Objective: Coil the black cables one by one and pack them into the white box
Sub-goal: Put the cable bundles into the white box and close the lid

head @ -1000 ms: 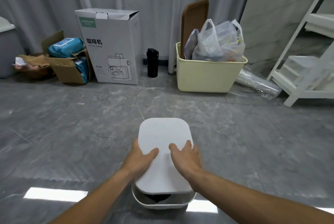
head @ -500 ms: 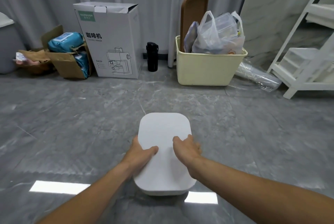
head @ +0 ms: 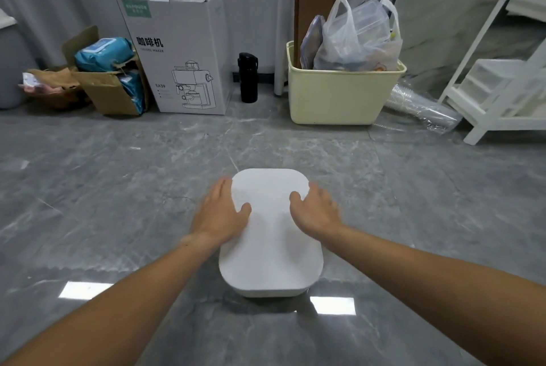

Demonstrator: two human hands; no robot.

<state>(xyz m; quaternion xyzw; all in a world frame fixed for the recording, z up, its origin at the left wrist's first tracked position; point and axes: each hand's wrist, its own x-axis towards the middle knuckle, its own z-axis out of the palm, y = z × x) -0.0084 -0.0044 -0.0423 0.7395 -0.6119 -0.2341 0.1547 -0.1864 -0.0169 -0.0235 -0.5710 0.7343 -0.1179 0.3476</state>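
The white box (head: 270, 292) stands on the grey floor in front of me, fully covered by its white lid (head: 270, 230). No black cable shows; the inside of the box is hidden. My left hand (head: 221, 212) lies on the lid's left edge with the thumb on top and the fingers stretched along the side. My right hand (head: 316, 209) lies the same way on the lid's right edge, fingers spread and blurred.
Along the curtain stand a coffee-maker carton (head: 177, 49), an open cardboard box (head: 109, 85), a black bottle (head: 248, 77) and a cream bin (head: 342, 94) with plastic bags. A white shelf rack (head: 502, 70) stands at the right.
The lid slid toward me and closed over the box, hiding the dark contents. Both hands then moved forward along the lid's sides and their fingers straightened.
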